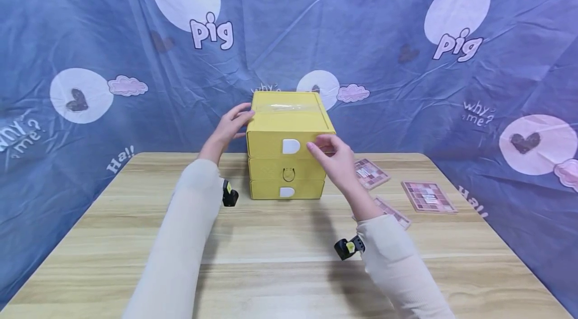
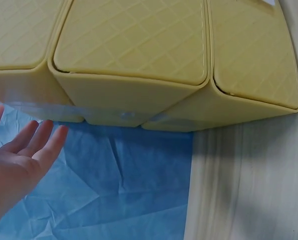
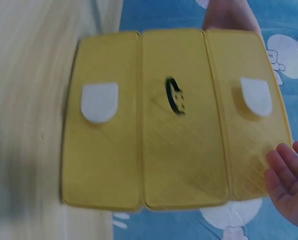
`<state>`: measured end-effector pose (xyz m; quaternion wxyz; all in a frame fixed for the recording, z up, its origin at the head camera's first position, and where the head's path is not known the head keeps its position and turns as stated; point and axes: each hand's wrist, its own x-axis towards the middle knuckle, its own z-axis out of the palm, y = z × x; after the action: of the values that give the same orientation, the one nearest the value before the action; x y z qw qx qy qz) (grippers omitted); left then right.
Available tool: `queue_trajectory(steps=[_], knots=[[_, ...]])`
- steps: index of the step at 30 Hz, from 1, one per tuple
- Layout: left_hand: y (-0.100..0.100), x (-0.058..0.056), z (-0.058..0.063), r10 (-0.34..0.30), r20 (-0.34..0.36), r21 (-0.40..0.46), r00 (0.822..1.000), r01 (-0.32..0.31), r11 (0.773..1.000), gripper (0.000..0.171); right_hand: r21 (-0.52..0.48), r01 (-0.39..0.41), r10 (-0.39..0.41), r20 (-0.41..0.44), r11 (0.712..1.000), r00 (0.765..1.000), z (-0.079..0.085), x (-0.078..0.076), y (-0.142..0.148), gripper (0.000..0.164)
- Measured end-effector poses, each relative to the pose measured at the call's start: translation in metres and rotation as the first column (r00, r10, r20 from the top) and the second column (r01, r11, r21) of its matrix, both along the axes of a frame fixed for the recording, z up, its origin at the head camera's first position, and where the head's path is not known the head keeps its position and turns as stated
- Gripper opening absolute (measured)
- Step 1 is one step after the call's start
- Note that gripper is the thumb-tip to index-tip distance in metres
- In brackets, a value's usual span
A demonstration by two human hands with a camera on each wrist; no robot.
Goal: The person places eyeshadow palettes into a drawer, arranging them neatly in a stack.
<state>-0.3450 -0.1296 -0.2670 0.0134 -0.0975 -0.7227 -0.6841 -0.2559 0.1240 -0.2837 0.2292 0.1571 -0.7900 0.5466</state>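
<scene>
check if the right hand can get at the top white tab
Probably yes: the right hand is just beside the top white tab, nothing shows between them, and the left hand is off at the box's far left.

Pale wood-grain table (image 1: 271,244), yellow three-drawer box (image 1: 271,144) toward the back, three flat pinkish gridded cases (image 1: 429,197) at right

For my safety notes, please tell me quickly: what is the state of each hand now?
Left hand: open, holding nothing, beside the yellow drawer unit.
Right hand: open, fingers slightly bent, holding nothing, near the top drawer.
</scene>
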Motion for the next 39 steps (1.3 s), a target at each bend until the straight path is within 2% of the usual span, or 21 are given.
queue_trajectory(steps=[5,12,21,27,39], knots=[[0.002,-0.001,-0.002,-0.034,0.027,0.061,0.999,0.033,0.998,0.052,-0.007,-0.024,0.025,0.088,1.000,0.996,-0.007,0.000,-0.016,0.033],[0.004,-0.004,-0.005,-0.085,0.055,0.120,0.995,0.078,0.990,0.051,-0.093,-0.034,0.046,0.128,0.995,0.991,-0.019,-0.006,-0.032,0.026],[0.003,-0.005,-0.008,-0.078,0.064,0.128,0.995,0.069,0.989,0.050,-0.233,0.067,-0.024,0.186,0.970,0.982,-0.029,-0.013,-0.048,0.017],[0.003,-0.006,-0.010,-0.066,0.051,0.112,0.997,0.060,0.992,0.048,-0.301,0.093,-0.037,0.186,0.949,0.982,-0.032,-0.015,-0.053,0.013],[0.004,-0.004,-0.011,-0.066,0.040,0.122,0.997,0.060,0.991,0.048,-0.308,0.108,-0.059,0.164,0.945,0.985,-0.036,-0.006,-0.054,0.011]])
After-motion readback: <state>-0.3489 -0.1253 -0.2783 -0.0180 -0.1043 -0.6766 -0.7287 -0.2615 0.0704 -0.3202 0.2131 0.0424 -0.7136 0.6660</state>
